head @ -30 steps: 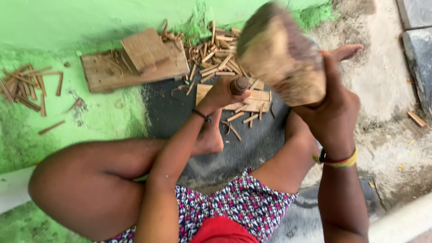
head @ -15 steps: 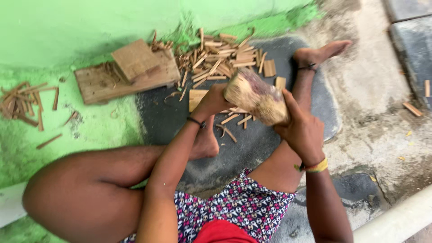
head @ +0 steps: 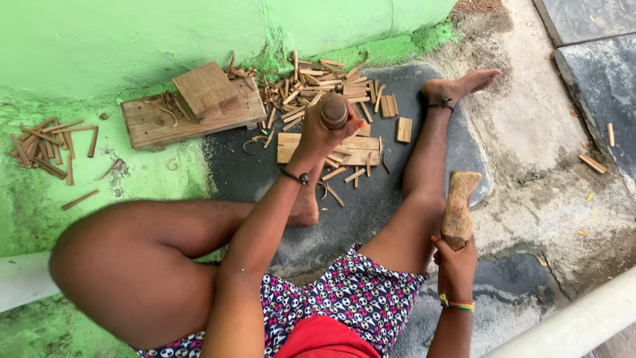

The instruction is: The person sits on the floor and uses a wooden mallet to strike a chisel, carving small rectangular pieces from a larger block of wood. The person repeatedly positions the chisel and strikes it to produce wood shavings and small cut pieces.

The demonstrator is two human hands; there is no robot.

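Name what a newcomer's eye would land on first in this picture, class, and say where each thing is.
First, the heap of split wood strips against the green wall at top centre. Next, the left hand gripping a round-topped wooden handle upright over a flat plank. Then the right hand, low right beside the outstretched leg, holding a rough wooden club.

Soft, even daylight; sharp, faint shadows

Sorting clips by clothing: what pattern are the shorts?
Shorts: dark with small pink-and-white motifs, head view.
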